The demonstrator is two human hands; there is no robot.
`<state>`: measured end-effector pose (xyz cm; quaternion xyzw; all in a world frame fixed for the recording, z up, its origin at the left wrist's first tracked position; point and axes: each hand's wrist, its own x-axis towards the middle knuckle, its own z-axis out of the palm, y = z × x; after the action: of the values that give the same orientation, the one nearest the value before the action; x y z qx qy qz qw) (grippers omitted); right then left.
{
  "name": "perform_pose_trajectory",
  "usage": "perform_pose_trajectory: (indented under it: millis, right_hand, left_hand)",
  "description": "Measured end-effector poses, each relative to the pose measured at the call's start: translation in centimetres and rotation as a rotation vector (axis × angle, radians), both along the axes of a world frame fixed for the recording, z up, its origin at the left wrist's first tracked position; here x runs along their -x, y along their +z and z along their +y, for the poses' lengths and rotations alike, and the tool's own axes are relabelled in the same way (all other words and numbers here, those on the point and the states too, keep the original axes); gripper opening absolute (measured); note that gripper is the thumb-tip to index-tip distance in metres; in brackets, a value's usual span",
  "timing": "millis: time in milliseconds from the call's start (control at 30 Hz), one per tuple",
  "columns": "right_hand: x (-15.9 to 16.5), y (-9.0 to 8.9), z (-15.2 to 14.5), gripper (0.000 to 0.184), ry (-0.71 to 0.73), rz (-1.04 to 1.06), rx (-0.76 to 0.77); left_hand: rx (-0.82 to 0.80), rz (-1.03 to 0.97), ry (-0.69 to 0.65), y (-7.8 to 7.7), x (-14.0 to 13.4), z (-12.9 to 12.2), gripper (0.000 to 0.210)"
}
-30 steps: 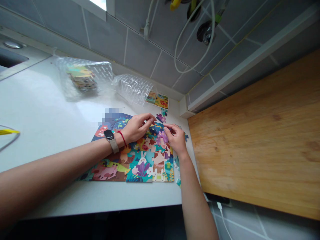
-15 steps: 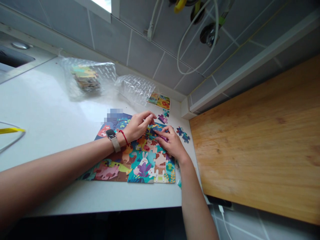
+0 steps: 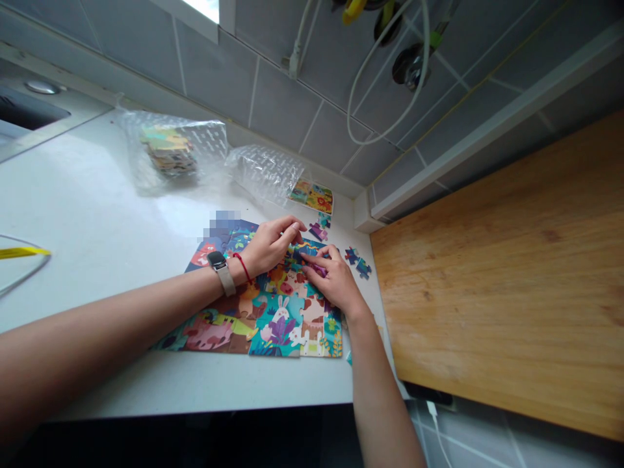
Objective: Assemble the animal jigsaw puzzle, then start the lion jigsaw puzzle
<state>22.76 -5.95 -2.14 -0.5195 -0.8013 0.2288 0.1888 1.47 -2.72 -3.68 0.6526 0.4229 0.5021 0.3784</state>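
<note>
The jigsaw puzzle (image 3: 275, 328) lies flat on the white counter (image 3: 205, 390), directly below the fingers of both hands and reaching out toward the person. It is very colourful. Near to the person from the fingertips, a white rabbit stands in teal behind big purple leaves; to the right of this rabbit there are brown-and-white patches, a small green frog and an orange plant at the corner. To the left there is a pink animal on brown ground. Around the fingertips the colour becomes dark blue, and a red figure is seen at the left, beyond the watch (image 3: 215, 260). Thin joint lines run between the pieces.

The fingers of the left hand (image 3: 267, 247) are loosely bent over the far part of the puzzle; whether they hold something, I cannot tell. The right hand (image 3: 336, 279) has its thumb and forefinger close together, pointing left and low over the puzzle; I cannot tell if a piece is between them.

Just beyond the left fingertips lies a loose purple piece (image 3: 318, 232), and farther beyond, a picture card (image 3: 320, 198). To the right of the right fingers are two dark blue pieces (image 3: 363, 268).
</note>
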Motion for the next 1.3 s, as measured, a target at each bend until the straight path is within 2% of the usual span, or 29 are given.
perform_pose_trajectory:
  millis: [733, 867, 1000, 1067, 1133, 1233, 1300]
  right_hand:
    - [0.7, -0.6, -0.1, 0.029, -0.043, 0.025, -0.009]
    - [0.3, -0.3, 0.2, 0.031, -0.048, 0.134, -0.047]
    - [-0.9, -0.2, 0.9, 0.04, -0.315, 0.346, -0.278]
    - [-1.5, -0.4, 1.2, 0.044, -0.423, 0.408, -0.356]
    - [-1.8, -0.7, 1.5, 0.049, -0.49, 0.511, -0.36]
    - [-1.9, -1.1, 2.0, 0.06, -0.627, 0.797, -0.29]
    - [-2.1, -1.4, 2.4, 0.064, -0.716, 0.984, -0.238]
  left_hand:
    - [0.086, -0.089, -0.063, 0.0, -0.4, 0.4, 0.044]
    - [0.075, -0.089, -0.059, -0.2, -0.4, 0.3, 0.045]
    - [0.073, -0.141, -0.068, 0.4, -0.4, 0.2, 0.047]
    - [0.073, -0.189, -0.083, 1.4, -0.4, 0.1, 0.048]
    - [0.032, -0.185, -0.085, 2.8, -0.1, 0.0, 0.049]
    - [-0.119, 0.038, -0.115, 4.3, 0.7, 0.2, 0.05]
    - [-0.234, 0.296, -0.221, 4.2, 1.3, 0.7, 0.046]
